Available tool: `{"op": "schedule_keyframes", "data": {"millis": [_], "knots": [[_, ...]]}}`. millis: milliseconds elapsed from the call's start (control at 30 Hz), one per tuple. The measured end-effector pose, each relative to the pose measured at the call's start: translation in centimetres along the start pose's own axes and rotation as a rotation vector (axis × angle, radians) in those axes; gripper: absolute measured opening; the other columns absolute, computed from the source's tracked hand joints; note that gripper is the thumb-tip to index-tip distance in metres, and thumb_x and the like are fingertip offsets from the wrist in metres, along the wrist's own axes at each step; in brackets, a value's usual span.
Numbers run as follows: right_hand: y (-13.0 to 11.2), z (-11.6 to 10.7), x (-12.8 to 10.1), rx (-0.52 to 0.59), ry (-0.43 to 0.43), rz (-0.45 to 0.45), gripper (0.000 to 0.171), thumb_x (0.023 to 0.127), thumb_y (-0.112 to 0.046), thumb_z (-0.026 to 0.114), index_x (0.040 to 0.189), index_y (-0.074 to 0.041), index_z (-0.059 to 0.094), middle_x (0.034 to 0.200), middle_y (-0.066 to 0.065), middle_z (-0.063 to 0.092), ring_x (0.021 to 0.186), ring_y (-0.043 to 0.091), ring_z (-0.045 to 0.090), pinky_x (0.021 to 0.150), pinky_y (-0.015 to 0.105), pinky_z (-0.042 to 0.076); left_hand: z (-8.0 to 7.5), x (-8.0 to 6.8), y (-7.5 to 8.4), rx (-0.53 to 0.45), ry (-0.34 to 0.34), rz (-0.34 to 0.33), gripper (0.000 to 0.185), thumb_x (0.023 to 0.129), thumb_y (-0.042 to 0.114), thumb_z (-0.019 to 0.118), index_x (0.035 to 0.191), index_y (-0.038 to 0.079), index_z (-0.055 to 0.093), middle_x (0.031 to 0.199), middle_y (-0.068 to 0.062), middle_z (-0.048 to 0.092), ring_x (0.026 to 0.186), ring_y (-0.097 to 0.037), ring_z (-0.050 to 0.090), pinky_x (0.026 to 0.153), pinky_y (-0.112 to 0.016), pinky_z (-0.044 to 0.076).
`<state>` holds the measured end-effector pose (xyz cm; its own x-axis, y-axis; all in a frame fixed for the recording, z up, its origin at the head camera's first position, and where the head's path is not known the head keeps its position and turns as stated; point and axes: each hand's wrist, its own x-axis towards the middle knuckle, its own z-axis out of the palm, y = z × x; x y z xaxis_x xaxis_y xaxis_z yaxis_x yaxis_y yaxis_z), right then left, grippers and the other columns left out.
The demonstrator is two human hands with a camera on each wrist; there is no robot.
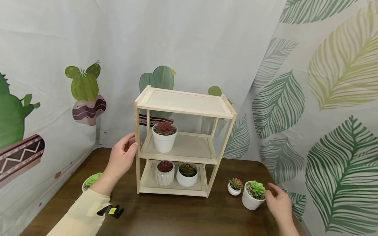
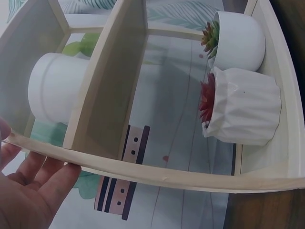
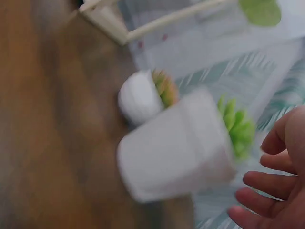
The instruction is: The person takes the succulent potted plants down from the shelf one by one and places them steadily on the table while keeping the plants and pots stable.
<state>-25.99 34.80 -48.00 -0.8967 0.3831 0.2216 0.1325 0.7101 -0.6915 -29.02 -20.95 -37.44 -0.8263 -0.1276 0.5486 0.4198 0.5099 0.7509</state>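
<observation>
Left hand (image 1: 122,157) against the front left post of the wooden shelf (image 1: 184,104), fingers loosely spread, touching but not clasping. Just right of that hand, on the middle tier, a white pot with a red succulent (image 1: 164,137). Farther right, on the table (image 1: 183,213), right hand (image 1: 279,203) released, fingers relaxed, just beside the white pot with a green succulent (image 1: 253,195), contact unclear. Left of that pot, a small pot (image 1: 235,186).
</observation>
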Motion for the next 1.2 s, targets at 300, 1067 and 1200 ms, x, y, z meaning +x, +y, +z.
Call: {"op": "schedule_keyframes", "data": {"millis": [300, 1067, 1200], "knots": [[-8.2, -1.7, 0.1, 0.177, 0.07, -0.231, 0.036, 0.102, -0.021, 0.059, 0.134, -0.009, 0.068, 0.13, 0.013, 0.073, 0.103, -0.012, 0.058, 0.085, 0.005, 0.042, -0.4, 0.1, 0.6, 0.023, -0.011, -0.048, 0.038, 0.105, 0.024, 0.051, 0.135, 0.007, 0.066, 0.117, -0.018, 0.074, 0.088, 0.001, 0.061, 0.072, -0.016, 0.053], [-19.2, 0.2, 0.9, 0.359, -0.177, -0.549, 0.056, 0.106, -0.025, 0.056, 0.159, -0.018, 0.04, 0.14, 0.017, 0.065, 0.12, 0.035, 0.068, 0.09, 0.038, 0.058, 1.0, 0.2, 6.2, -0.041, -0.067, 0.023, 0.04, 0.104, 0.026, 0.057, 0.141, 0.01, 0.062, 0.114, -0.016, 0.076, 0.091, -0.029, 0.074, 0.074, -0.029, 0.058], [-20.0, 1.1, 0.8, 0.378, -0.195, -0.546, 0.062, 0.107, -0.027, 0.053, 0.164, -0.023, 0.027, 0.143, 0.02, 0.062, 0.122, 0.037, 0.066, 0.091, 0.053, 0.058, 1.8, 0.8, 6.6, 0.017, -0.103, 0.032, 0.049, 0.104, 0.027, 0.056, 0.151, 0.013, 0.052, 0.139, -0.013, 0.066, 0.115, -0.032, 0.07, 0.092, -0.047, 0.058]]}}
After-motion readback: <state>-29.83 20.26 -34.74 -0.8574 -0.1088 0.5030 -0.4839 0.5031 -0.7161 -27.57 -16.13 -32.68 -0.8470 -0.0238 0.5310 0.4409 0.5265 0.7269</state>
